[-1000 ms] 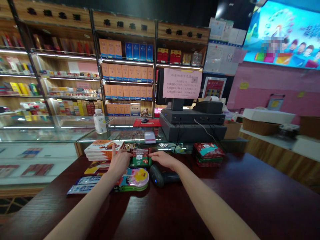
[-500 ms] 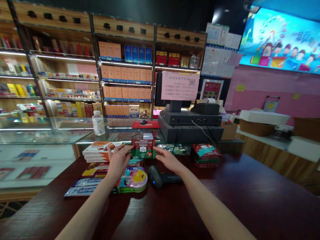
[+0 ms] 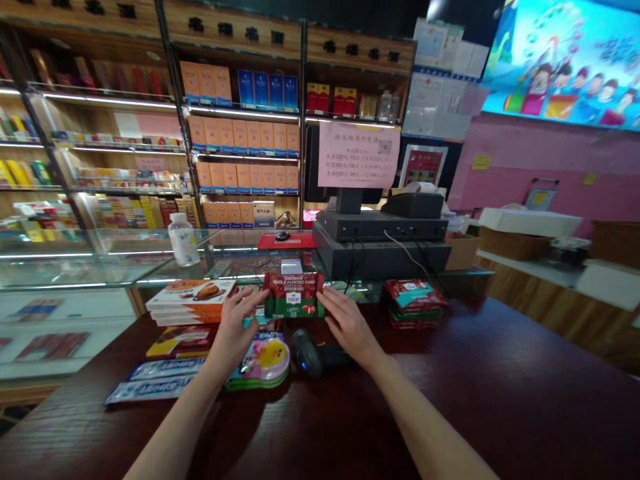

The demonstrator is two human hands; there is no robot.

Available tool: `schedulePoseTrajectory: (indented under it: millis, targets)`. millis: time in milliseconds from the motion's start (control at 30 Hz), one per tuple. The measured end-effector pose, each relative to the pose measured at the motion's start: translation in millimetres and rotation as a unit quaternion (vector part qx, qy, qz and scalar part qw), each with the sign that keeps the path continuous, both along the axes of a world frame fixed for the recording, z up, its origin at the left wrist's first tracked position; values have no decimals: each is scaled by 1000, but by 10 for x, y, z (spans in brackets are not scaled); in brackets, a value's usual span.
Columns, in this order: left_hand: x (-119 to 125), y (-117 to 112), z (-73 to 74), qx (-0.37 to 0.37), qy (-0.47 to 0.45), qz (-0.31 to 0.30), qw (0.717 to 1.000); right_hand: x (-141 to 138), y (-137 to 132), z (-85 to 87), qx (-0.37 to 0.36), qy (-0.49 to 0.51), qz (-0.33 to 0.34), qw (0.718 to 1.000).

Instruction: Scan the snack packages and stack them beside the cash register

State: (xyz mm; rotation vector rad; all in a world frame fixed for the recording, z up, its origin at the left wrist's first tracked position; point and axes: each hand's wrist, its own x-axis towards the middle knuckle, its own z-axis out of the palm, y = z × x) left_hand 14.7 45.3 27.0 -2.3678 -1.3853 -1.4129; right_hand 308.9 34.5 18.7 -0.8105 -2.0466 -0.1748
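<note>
A red and green packet of almond dark chocolate (image 3: pixel 294 295) is held up between my two hands, its printed front towards me. My left hand (image 3: pixel 239 327) grips its left edge, and my right hand (image 3: pixel 347 328) grips the right edge. Below the packet a black barcode scanner (image 3: pixel 309 353) lies on the dark table. Left of it rest packs with a yellow duck picture (image 3: pixel 267 360), blue and silver long packets (image 3: pixel 157 380), a yellow and brown packet (image 3: pixel 180 341) and stacked white and orange boxes (image 3: pixel 193 303). My left forearm partly hides some of these.
At the right stands a pile of similar red and green packets (image 3: pixel 414 301). Behind the table are a glass counter (image 3: pixel 235 263), a white bottle (image 3: pixel 183 241) and a cash register (image 3: pixel 380 227) with a pink notice (image 3: pixel 357 155). Stocked shelves line the back wall.
The chocolate packet has come up and slightly nearer, showing more of its front. My right hand has closed in on its right edge. The view has tilted down a little.
</note>
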Motion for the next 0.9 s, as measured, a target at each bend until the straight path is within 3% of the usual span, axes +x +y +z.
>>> schedulePoseTrajectory:
  millis: [100,233,367,500,667,900]
  targets:
    - [10,-18,-15,-9,21,-18,1000,36,-27,11,63,-2,-6,998]
    - [23,7,-80,-8,48,-40,998,93,-80,57,94,6,0,996]
    - [12,32,-111,13,65,-54,996,120,-115,76,86,26,13,996]
    - [5,-62,-29,15,71,-60,996,75,-149,73,70,57,34,995]
    - [62,-200,49,48,-15,-22,998,-39,-230,115,49,106,46,992]
    - [186,-203,34,103,-66,-2,992,-117,-244,123,9,189,24,982]
